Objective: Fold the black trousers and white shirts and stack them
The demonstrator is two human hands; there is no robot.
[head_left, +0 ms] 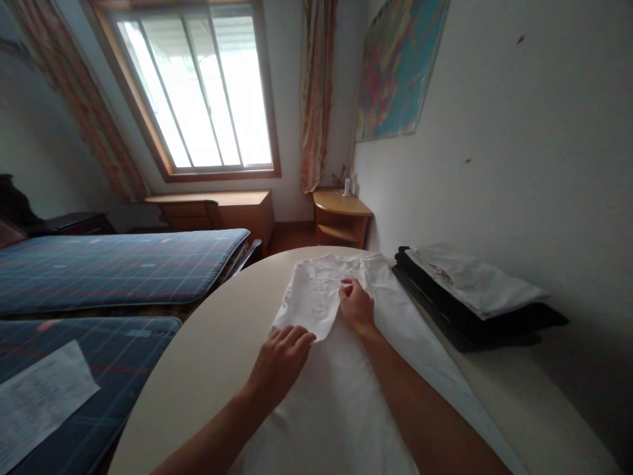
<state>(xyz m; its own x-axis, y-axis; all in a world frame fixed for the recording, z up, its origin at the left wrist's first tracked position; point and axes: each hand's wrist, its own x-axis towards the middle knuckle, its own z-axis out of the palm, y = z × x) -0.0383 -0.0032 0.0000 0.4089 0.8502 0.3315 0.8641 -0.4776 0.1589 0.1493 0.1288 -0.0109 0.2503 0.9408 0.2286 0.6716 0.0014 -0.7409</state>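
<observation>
A white garment (341, 389) lies spread over the round table, its far part folded over on itself. The kind of garment is not clear from what shows. With fingers curled, my left hand (287, 353) grips the near edge of the folded layer. My right hand (356, 305) pinches the right edge of that same layer, farther out. The cloth between the two hands is lifted slightly into a curve. My fingertips are partly hidden by the hands and the fabric.
A stack of folded dark clothes (475, 326) with a white folded garment (484, 280) on top sits at the table's right, near the wall. The pale round table (198, 382) borders checked mattresses (123, 267) on the left. A corner shelf (343, 203) stands beyond.
</observation>
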